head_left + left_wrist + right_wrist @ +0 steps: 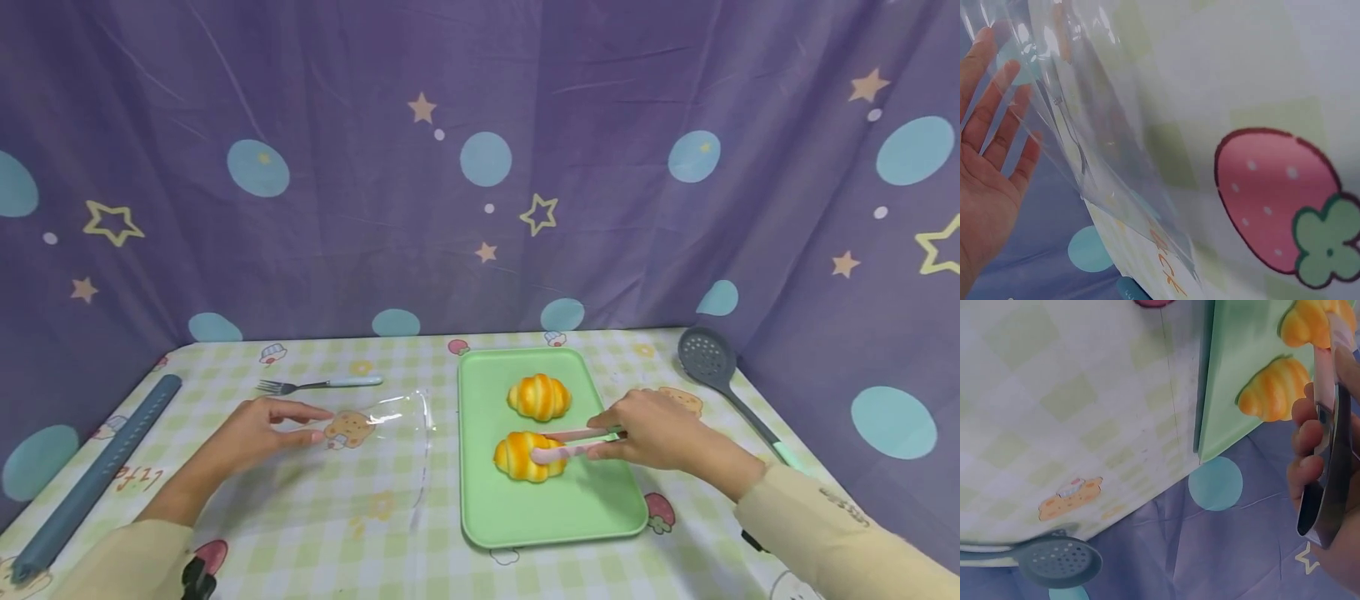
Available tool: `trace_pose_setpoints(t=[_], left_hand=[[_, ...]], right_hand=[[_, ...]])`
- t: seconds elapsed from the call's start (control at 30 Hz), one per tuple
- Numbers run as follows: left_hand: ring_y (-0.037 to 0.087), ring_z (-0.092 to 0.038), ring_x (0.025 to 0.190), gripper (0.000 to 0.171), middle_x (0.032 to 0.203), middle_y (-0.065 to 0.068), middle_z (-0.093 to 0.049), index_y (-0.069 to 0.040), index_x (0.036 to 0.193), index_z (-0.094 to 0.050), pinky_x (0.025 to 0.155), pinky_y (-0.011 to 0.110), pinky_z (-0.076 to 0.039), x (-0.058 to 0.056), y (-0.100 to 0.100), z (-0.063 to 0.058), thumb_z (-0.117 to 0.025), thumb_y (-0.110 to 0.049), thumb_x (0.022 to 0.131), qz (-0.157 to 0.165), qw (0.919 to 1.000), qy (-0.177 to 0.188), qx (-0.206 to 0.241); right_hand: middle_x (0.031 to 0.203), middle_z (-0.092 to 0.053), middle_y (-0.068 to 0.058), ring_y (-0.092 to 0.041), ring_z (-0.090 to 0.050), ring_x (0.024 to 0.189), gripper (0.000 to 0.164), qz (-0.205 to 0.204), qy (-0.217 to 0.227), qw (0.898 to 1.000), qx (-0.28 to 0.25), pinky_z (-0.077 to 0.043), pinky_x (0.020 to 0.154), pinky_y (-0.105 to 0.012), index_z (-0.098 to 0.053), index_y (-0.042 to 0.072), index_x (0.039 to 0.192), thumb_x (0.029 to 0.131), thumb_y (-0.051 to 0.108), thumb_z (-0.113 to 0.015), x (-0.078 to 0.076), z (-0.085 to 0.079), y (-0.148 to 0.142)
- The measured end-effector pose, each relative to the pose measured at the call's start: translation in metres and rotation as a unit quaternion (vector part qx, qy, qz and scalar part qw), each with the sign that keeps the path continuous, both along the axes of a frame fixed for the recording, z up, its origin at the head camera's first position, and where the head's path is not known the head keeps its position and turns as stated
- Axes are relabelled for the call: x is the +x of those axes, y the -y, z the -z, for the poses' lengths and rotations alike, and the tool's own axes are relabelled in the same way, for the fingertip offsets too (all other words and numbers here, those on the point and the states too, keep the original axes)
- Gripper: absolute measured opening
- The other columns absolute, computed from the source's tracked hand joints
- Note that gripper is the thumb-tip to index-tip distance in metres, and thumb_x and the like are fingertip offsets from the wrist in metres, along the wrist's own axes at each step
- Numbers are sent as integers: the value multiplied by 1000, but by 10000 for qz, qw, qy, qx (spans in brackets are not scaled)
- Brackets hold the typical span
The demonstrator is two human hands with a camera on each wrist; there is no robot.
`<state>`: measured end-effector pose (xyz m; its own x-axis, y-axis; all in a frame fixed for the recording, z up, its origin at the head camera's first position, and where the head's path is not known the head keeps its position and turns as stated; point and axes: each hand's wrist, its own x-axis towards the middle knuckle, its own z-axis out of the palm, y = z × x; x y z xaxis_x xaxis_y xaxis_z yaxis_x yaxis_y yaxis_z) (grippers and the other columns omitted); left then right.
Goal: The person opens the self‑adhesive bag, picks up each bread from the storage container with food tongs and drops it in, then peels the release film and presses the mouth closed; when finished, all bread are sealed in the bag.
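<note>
The front roll [513,454] on the green tray [555,512] looks light and squishy, best pinched gently round its middle, while right fingers [615,412] grip pink tongs [572,451] and left fingers [300,410] spread by a clear bag [390,442].

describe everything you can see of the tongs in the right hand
The tongs have two pale pink, plastic-looking tips and a shiny, metal-looking handle. The right hand grips them, fingers curled round the handle. They point leftward over the green tray, tips apart at the right end of the nearer croissant; how firmly they press it cannot be told.
</note>
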<state>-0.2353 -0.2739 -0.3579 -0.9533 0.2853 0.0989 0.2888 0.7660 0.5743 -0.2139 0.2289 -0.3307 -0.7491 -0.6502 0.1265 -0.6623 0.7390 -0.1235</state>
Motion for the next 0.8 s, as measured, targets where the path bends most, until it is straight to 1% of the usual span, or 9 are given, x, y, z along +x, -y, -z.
trace_pose_setpoints(t=[0.07,0.13,0.23,0.33,0.43,0.57,0.63,0.73,0.8], left_hand=[[25,-57,99,33,108,1,-64,-23,105,-69,86,51,-40,-1,-1,0,-68,-41,78,22,10000,-10,10],[25,-57,99,33,108,1,-64,-23,105,-69,86,51,-40,-1,-2,0,-69,-41,78,39,10000,-29,15],[25,-57,100,33,108,2,-64,-22,106,-69,87,51,-40,-2,-2,0,-68,-41,78,68,10000,-48,-4],[26,-57,101,34,108,3,-64,-23,106,-69,87,51,-40,-3,-3,0,-68,-42,78,68,9999,-74,-34],[27,-56,102,33,108,4,-64,-23,107,-69,87,52,-40,-2,-2,-1,-68,-41,78,76,9999,-94,-34],[26,-57,101,33,109,3,-64,-24,107,-69,86,51,-40,-2,-2,-1,-68,-40,79,118,9999,-123,-30],[26,-57,100,33,110,2,-64,-24,107,-69,85,51,-40,-2,-2,-1,-68,-40,79,140,9998,-130,-24],[25,-57,99,31,110,1,-64,-25,107,-69,85,50,-41,-2,-1,0,-68,-40,79,159,9998,-121,2],[24,-57,99,30,110,1,-64,-25,106,-69,85,51,-41,-2,-1,0,-68,-39,80,169,9998,-108,29]], right_hand=[[81,-69,8,6,-52,57,37,-36,-20,10000,-90,-44,50,-18,-73,16,97,76,46,-67,1,2,0],[80,-69,8,7,-52,57,39,-19,-57,9999,-156,-44,50,-18,-73,16,97,77,48,-65,3,2,0],[77,-68,10,7,-47,52,46,83,-185,9996,-199,-41,48,-18,-73,16,97,77,55,-60,6,4,0],[68,-64,14,6,-40,46,51,168,-386,9990,-181,-36,44,-17,-73,18,97,78,61,-55,9,6,1],[63,-61,15,5,-36,42,47,207,-585,9979,-181,-33,41,-17,-73,18,97,78,58,-57,11,9,1],[68,-65,11,6,-36,43,39,229,-751,9965,-292,-32,41,-17,-73,18,98,79,51,-62,12,10,2],[71,-66,10,7,-37,44,39,211,-785,9959,-404,-33,41,-16,-72,18,99,80,50,-62,12,10,4],[69,-64,12,6,-36,44,39,157,-839,9947,-566,-32,40,-17,-72,19,99,80,51,-60,11,7,11],[69,-65,12,6,-38,45,40,107,-853,9941,-655,-34,42,-17,-72,18,99,80,52,-61,10,4,18]])
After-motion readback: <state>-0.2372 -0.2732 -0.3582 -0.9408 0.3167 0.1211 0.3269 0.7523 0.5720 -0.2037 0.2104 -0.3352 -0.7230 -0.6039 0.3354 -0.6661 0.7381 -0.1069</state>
